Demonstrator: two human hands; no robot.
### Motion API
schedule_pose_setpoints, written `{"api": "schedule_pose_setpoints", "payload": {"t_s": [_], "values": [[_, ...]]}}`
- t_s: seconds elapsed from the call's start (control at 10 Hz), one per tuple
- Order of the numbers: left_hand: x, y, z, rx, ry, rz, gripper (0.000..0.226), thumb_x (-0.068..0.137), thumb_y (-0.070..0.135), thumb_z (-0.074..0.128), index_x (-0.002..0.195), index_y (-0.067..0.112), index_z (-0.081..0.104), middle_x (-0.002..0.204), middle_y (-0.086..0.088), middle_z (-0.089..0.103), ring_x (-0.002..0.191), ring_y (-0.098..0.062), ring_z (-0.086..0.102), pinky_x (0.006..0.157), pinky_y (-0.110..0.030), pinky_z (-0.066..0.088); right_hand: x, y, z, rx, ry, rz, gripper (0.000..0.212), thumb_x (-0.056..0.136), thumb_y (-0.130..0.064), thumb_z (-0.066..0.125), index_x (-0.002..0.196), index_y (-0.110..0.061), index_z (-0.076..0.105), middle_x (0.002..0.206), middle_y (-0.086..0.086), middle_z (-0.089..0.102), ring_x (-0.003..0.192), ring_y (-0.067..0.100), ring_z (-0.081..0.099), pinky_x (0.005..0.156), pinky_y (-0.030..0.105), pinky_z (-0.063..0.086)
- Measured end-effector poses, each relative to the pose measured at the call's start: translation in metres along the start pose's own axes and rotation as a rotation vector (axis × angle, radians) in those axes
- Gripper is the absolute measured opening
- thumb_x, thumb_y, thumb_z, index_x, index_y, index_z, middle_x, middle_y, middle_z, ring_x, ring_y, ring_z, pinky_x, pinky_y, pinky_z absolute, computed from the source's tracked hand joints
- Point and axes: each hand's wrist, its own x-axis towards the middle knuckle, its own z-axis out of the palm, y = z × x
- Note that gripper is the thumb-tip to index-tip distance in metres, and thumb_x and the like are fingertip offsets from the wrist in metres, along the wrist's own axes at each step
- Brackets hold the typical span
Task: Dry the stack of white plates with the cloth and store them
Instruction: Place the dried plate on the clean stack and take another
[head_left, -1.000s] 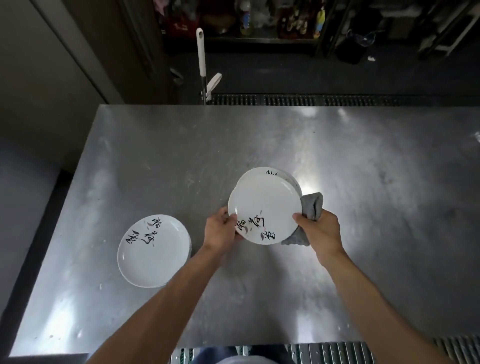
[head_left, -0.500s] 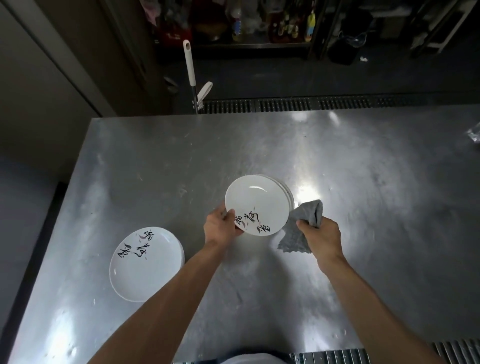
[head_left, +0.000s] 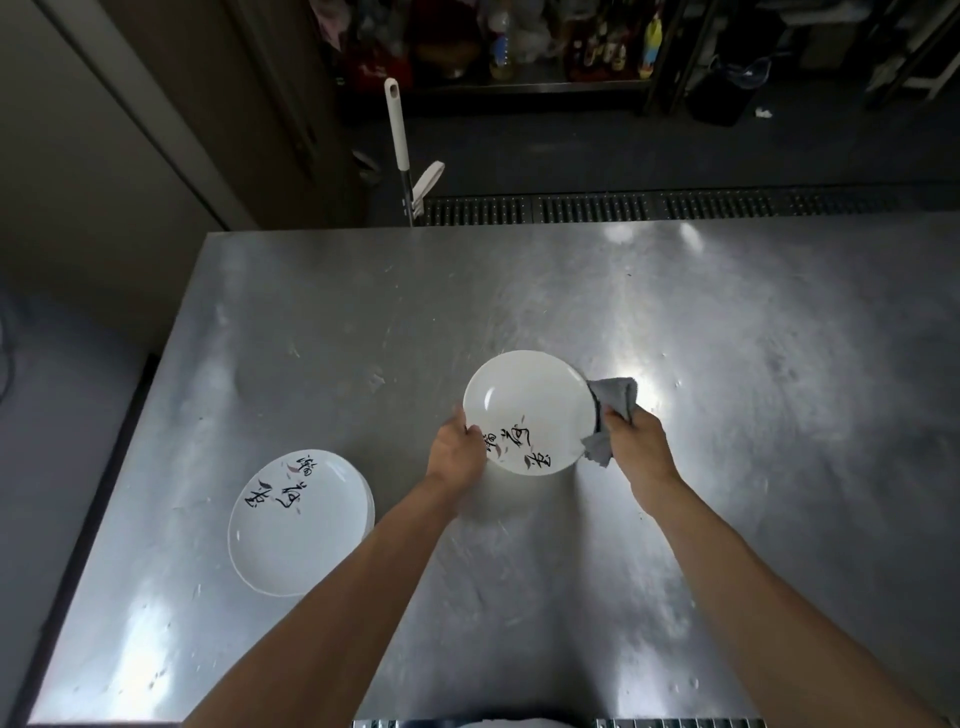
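A white plate with black brush lettering (head_left: 524, 405) is at the middle of the steel table (head_left: 727, 338). My left hand (head_left: 457, 451) grips its near-left rim with the thumb on top. My right hand (head_left: 636, 447) holds a grey cloth (head_left: 615, 402) against the plate's right edge. Whether other plates lie under this plate is hidden. A second pile of the same white plates (head_left: 298, 522) lies on the table at the near left, apart from both hands.
Past the table's far edge run a floor drain grate (head_left: 597, 208) and a white-handled mop (head_left: 397, 132). Shelves with bottles (head_left: 597, 47) stand at the back. A wall lies beyond the table's left edge.
The camera has tilted so the table sits lower in view. The plate now hides the stack seen behind it before. The cloth has moved from hanging free to the plate's right rim.
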Motion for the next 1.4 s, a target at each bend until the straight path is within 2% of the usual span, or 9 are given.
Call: {"api": "schedule_pose_setpoints", "payload": {"t_s": [0.2, 0.3, 0.4, 0.5, 0.7, 0.9, 1.0, 1.1, 1.4], "values": [[-0.009, 0.006, 0.004, -0.015, -0.05, 0.0, 0.05, 0.098, 0.008, 0.037, 0.146, 0.017, 0.046, 0.132, -0.017, 0.061, 0.121, -0.038, 0.058, 0.103, -0.051, 0.051, -0.001, 0.001, -0.001, -0.025, 0.0, -0.016, 0.027, 0.102, -0.024, 0.05, 0.092, -0.002, 0.061, 0.076, 0.003, 0.064, 0.07, 0.017, 0.058, 0.055, 0.024, 0.044], [-0.013, 0.001, -0.015, 0.007, -0.049, 0.014, 0.026, 0.096, 0.014, 0.046, 0.116, 0.017, 0.063, 0.104, 0.002, 0.065, 0.095, -0.018, 0.058, 0.081, -0.029, 0.048, -0.014, -0.014, 0.004, -0.016, 0.062, -0.161, 0.023, 0.103, -0.03, 0.049, 0.083, -0.024, 0.057, 0.06, -0.017, 0.066, 0.057, -0.003, 0.064, 0.053, 0.01, 0.042], [-0.012, -0.009, -0.042, 0.038, 0.031, 0.018, 0.02, 0.1, 0.019, 0.049, 0.107, 0.008, 0.064, 0.096, 0.001, 0.059, 0.092, -0.02, 0.053, 0.07, -0.022, 0.045, -0.024, -0.036, 0.022, 0.016, -0.003, -0.228, 0.017, 0.102, -0.04, 0.05, 0.098, -0.029, 0.063, 0.067, 0.0, 0.073, 0.07, 0.007, 0.071, 0.073, 0.025, 0.051], [-0.025, -0.032, -0.095, -0.003, 0.182, -0.004, 0.036, 0.102, 0.023, 0.047, 0.132, 0.009, 0.06, 0.126, -0.012, 0.065, 0.116, -0.032, 0.061, 0.097, -0.038, 0.051, -0.038, -0.062, 0.066, 0.076, -0.111, -0.272, 0.029, 0.097, -0.042, 0.058, 0.089, -0.015, 0.063, 0.069, 0.0, 0.068, 0.072, 0.022, 0.068, 0.076, 0.033, 0.057], [-0.079, -0.109, -0.194, -0.049, 0.535, -0.169, 0.043, 0.093, 0.009, 0.057, 0.135, 0.018, 0.06, 0.126, -0.006, 0.068, 0.103, -0.024, 0.061, 0.092, -0.034, 0.048, -0.073, -0.056, 0.179, -0.088, -0.283, -0.286, 0.022, 0.1, -0.03, 0.055, 0.079, -0.025, 0.061, 0.073, -0.011, 0.066, 0.064, -0.003, 0.064, 0.051, 0.012, 0.045], [-0.109, -0.167, -0.234, -0.166, 0.452, -0.281, 0.046, 0.101, 0.008, 0.051, 0.147, 0.009, 0.051, 0.137, -0.013, 0.06, 0.124, -0.032, 0.058, 0.107, -0.046, 0.049, -0.101, -0.018, 0.251, -0.328, -0.406, -0.183, 0.03, 0.1, -0.03, 0.052, 0.083, -0.007, 0.064, 0.072, 0.009, 0.071, 0.072, 0.028, 0.068, 0.064, 0.031, 0.052], [-0.109, -0.174, -0.23, -0.288, 0.369, -0.265, 0.036, 0.095, -0.006, 0.044, 0.083, 0.019, 0.066, 0.092, -0.01, 0.052, 0.087, -0.024, 0.048, 0.073, -0.035, 0.042, -0.11, -0.004, 0.266, -0.377, -0.437, -0.162, 0.025, 0.101, -0.026, 0.049, 0.087, -0.009, 0.062, 0.062, 0.005, 0.072, 0.059, 0.013, 0.069, 0.058, 0.025, 0.051], [-0.106, -0.174, -0.228, -0.348, 0.336, -0.241, 0.041, 0.092, -0.009, 0.044, 0.084, 0.018, 0.074, 0.086, -0.01, 0.053, 0.082, -0.023, 0.044, 0.064, -0.03, 0.037, -0.11, 0.003, 0.269, -0.39, -0.412, -0.163, 0.031, 0.101, -0.025, 0.048, 0.084, -0.008, 0.067, 0.057, -0.001, 0.071, 0.055, 0.004, 0.066, 0.055, 0.017, 0.046], [-0.1, -0.171, -0.229, -0.61, 0.341, -0.174, 0.018, 0.09, -0.01, 0.054, 0.095, 0.007, 0.058, 0.084, -0.009, 0.064, 0.072, -0.018, 0.061, 0.065, -0.03, 0.058, -0.1, 0.009, 0.264, -0.336, -0.422, -0.099, 0.03, 0.1, -0.027, 0.048, 0.084, -0.005, 0.061, 0.071, 0.014, 0.074, 0.066, 0.031, 0.065, 0.076, 0.046, 0.056]]}}
